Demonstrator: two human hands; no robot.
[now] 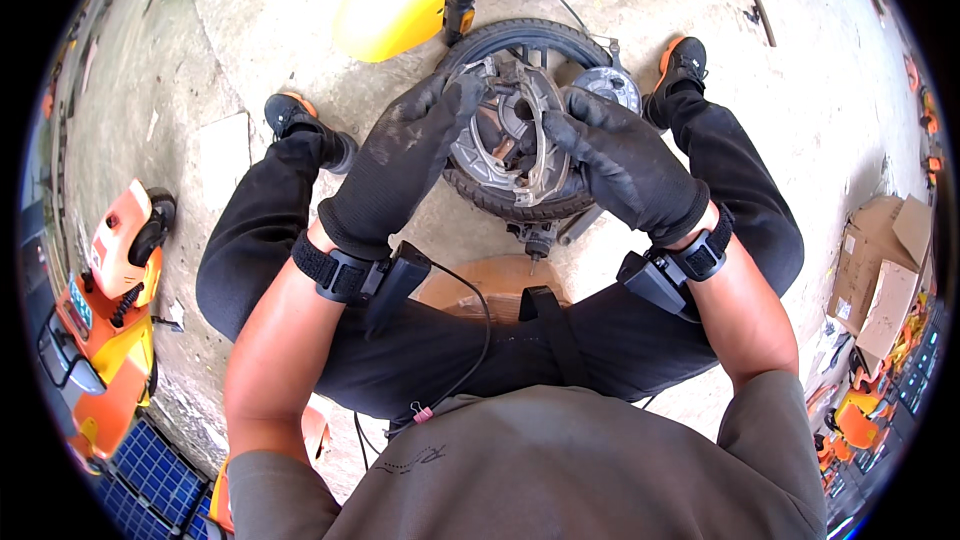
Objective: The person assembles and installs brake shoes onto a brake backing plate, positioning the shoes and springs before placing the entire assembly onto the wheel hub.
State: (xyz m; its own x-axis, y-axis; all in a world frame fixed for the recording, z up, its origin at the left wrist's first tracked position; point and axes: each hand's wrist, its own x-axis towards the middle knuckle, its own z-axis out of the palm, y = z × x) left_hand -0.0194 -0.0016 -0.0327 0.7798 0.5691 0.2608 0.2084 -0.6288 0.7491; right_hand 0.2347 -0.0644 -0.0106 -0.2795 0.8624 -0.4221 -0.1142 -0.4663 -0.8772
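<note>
A small black rubber-tyred wheel [520, 120] is seen standing on the concrete floor [260, 30] between the person's black-trousered knees, directly below the yellow plastic mudguard [400, 0] of a scooter. Against the wheel's near face a pair of curved grey metal brake shoes [520, 140] is held. The black-gloved left hand [400, 160] is laid over the left side of the shoes, its fingers [460, 90] curled round their upper edge and closed on the metal. The black-gloved right hand [620, 165] is set on the right side, fingertips pressed against the shoes' right rim (how firmly cannot be told). A round silver hub plate [608, 88] is noted just behind the right hand. Flattened brown cardboard boxes [885, 270] lie well apart at the right edge, and an orange-and-yellow machine [110, 310] stands at the left.
</note>
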